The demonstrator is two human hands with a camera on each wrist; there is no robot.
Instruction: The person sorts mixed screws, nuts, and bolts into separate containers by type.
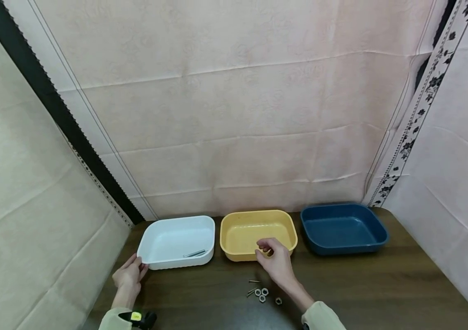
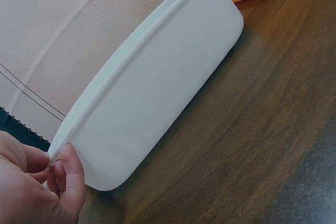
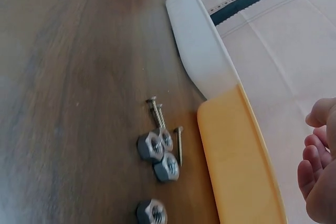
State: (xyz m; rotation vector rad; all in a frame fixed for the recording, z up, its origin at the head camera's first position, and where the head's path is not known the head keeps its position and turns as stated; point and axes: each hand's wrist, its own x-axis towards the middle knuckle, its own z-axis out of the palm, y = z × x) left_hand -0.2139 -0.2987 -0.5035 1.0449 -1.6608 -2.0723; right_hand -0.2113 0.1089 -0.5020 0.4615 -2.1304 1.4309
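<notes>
My left hand (image 1: 127, 277) pinches the near left corner of the white tray (image 2: 142, 98) at its rim, thumb and fingers on either side. Inside that tray lie a few thin silvery metal pieces (image 1: 195, 253). Over the near right side of the yellow tray (image 1: 234, 253) hovers my right hand (image 1: 276, 262), its fingers loosely bent and thumb apart, with nothing seen between them. On the table in front of the yellow tray lie several hex nuts (image 3: 167, 168) and a few brass-coloured screws (image 3: 159, 114).
A dark blue tray (image 1: 343, 251) stands to the right of the yellow one. All three trays form a row along the back of the brown wooden table (image 1: 201, 298). Pale cloth (image 1: 234, 114) hangs behind and on both sides.
</notes>
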